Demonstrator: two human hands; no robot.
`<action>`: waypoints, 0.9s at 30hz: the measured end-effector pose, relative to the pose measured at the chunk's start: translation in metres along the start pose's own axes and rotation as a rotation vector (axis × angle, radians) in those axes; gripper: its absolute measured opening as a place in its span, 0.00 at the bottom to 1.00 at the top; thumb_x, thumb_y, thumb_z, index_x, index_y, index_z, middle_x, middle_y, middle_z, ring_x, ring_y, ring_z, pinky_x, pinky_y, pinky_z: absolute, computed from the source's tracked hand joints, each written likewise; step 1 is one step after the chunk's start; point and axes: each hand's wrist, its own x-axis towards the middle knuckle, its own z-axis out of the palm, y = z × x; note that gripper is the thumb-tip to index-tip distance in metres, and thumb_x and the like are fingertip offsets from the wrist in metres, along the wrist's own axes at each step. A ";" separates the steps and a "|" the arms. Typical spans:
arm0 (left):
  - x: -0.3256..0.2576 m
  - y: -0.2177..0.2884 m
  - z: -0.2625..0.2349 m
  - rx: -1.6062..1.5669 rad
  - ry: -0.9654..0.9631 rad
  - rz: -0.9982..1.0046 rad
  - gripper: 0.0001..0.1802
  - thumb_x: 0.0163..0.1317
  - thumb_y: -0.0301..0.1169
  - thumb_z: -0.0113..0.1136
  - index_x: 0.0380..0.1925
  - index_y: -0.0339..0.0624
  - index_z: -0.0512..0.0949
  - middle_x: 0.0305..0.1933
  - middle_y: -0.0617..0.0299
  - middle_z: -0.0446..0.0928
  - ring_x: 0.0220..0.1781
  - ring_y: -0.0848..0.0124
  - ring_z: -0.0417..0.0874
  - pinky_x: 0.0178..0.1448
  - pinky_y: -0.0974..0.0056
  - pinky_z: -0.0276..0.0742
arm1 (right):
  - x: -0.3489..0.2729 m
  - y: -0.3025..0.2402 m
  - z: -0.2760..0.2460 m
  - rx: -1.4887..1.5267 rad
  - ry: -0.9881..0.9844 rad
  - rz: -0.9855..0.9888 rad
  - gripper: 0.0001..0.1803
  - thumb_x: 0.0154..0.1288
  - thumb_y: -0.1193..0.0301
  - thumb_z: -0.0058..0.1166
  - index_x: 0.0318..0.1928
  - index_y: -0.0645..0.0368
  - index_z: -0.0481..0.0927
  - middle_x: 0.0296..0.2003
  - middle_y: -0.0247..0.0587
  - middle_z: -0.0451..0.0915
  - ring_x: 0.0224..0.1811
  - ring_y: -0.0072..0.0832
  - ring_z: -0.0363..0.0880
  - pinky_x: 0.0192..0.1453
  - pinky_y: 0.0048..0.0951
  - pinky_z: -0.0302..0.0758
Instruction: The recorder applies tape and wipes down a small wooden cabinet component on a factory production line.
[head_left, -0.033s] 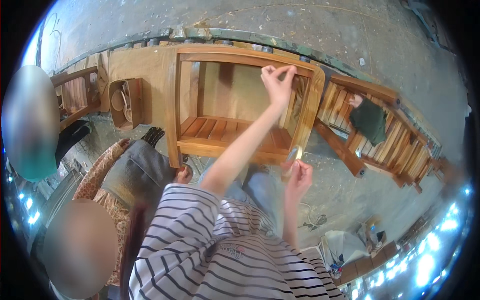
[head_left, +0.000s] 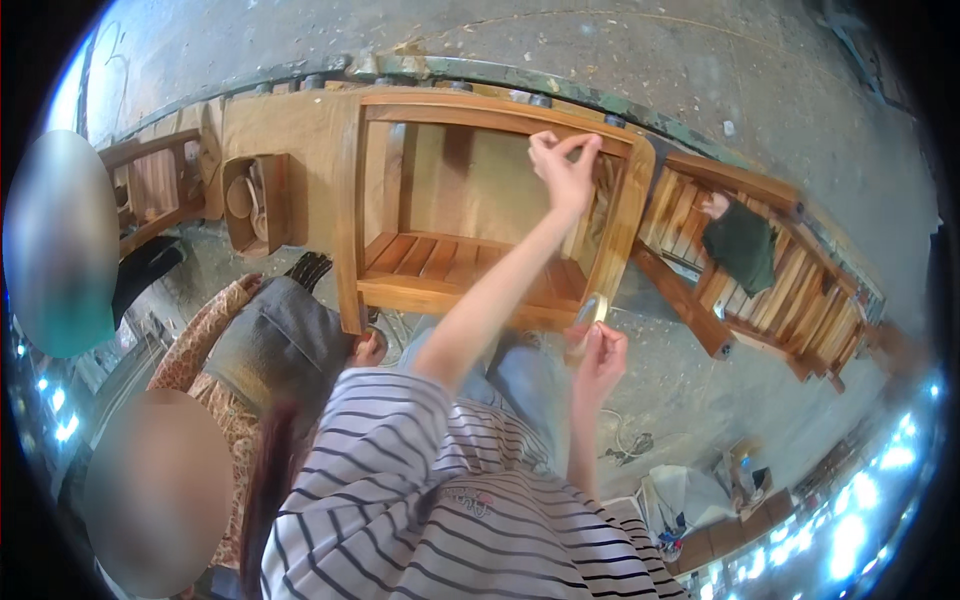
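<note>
A brown wooden furniture frame with a slatted shelf stands in front of me. My left hand reaches across it to the far right corner, thumb and finger pinched together close to the far rail. What that pinch holds, if anything, is too small to make out. Beside the frame's near right corner, my right hand grips a roll of tape with its fingers closed, and the roll stands on edge above them.
To the right, a slatted wooden piece has another person's dark-sleeved arm over it. A cardboard box with round items sits left. A co-worker's grey-clad lap is close at my left, with a hand by the frame's leg.
The scene has shifted very slightly to the right in the view. My left hand stays pinched at the far corner, and my right hand keeps the tape roll.
</note>
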 end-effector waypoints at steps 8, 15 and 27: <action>-0.028 0.001 0.040 0.046 0.335 -0.100 0.06 0.49 0.38 0.73 0.26 0.57 0.84 0.49 0.61 0.60 0.57 0.59 0.64 0.59 0.47 0.58 | -0.012 0.029 -0.047 -0.011 -0.125 0.021 0.04 0.74 0.76 0.45 0.45 0.65 0.70 0.37 0.46 0.80 0.37 0.27 0.81 0.43 0.26 0.76; -0.004 -0.025 0.050 -0.236 0.245 -0.523 0.43 0.45 0.36 0.77 0.58 0.53 0.59 0.52 0.56 0.67 0.52 0.58 0.73 0.56 0.45 0.67 | -0.031 0.032 -0.097 0.168 -0.279 0.102 0.09 0.73 0.75 0.46 0.51 0.62 0.68 0.42 0.46 0.79 0.38 0.28 0.80 0.46 0.29 0.76; -0.262 -0.005 -0.221 -0.248 -0.819 0.188 0.24 0.56 0.42 0.69 0.48 0.36 0.82 0.45 0.50 0.82 0.52 0.61 0.81 0.56 0.59 0.75 | -0.067 0.062 -0.114 0.164 -0.560 0.127 0.28 0.72 0.76 0.48 0.68 0.55 0.56 0.50 0.49 0.77 0.47 0.32 0.80 0.55 0.32 0.73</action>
